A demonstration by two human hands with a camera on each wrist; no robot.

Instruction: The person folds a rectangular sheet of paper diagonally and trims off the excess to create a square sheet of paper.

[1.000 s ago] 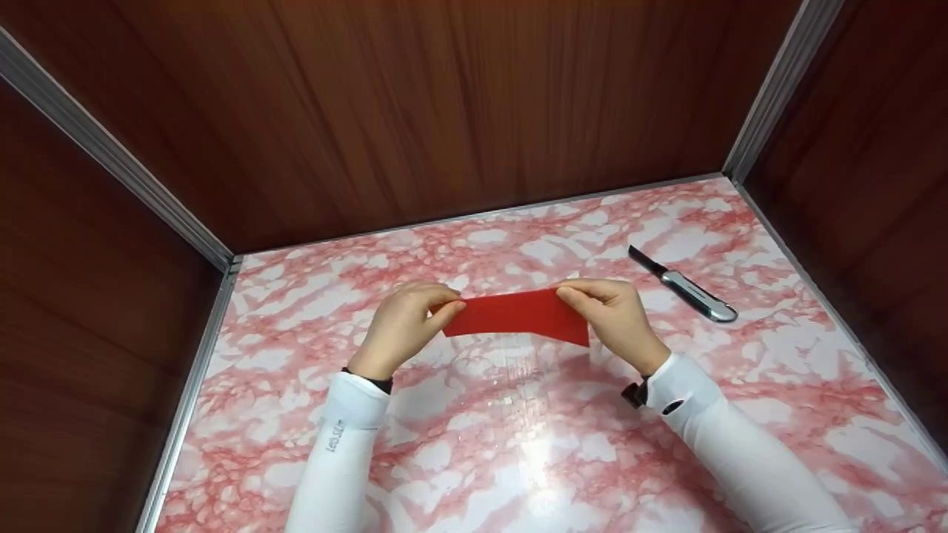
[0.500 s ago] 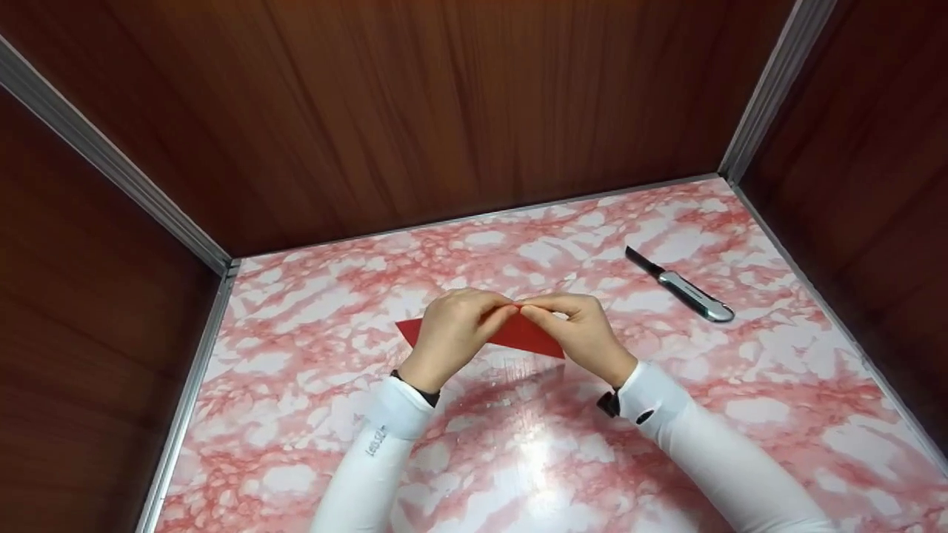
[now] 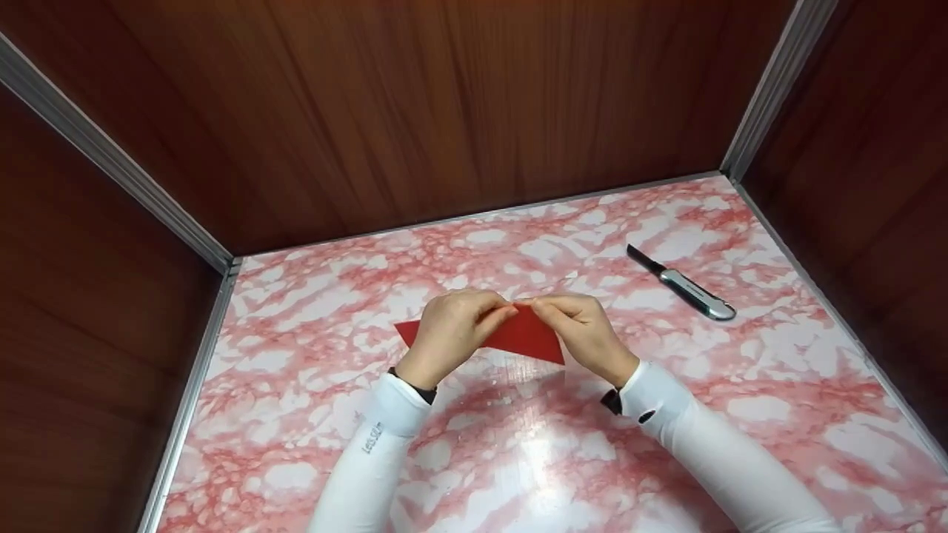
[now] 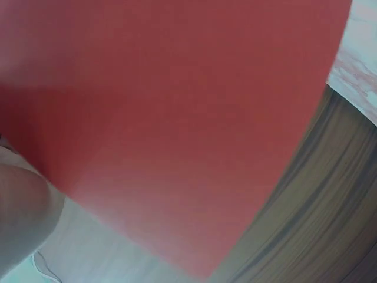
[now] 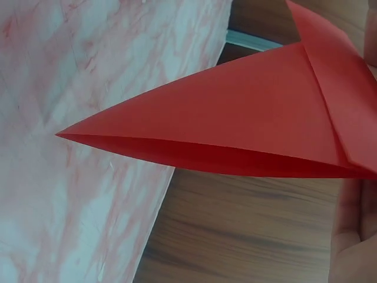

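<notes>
A folded sheet of red paper (image 3: 526,337) is held up over the table between both hands. My left hand (image 3: 453,333) pinches its upper edge near the middle between thumb and fingers and covers part of it. Just to the right, my right hand (image 3: 589,337) pinches the same edge, the two sets of fingertips close together. One pointed end of the paper sticks out left of the left hand. In the right wrist view the paper (image 5: 224,112) has a pointed, layered end that gapes slightly, with a folded flap near the fingers. Red paper (image 4: 188,130) fills most of the left wrist view.
On the right of the pink-and-white marbled table (image 3: 296,474) lies a knife (image 3: 692,292) with a dark blade and silver handle. Dark wood-grain panels (image 3: 474,111) with metal edging enclose the table at the back and both sides.
The hands have come together from the paper's two ends to the middle of its upper edge. Lately the right fingertips have shifted slightly right, away from the left ones.
</notes>
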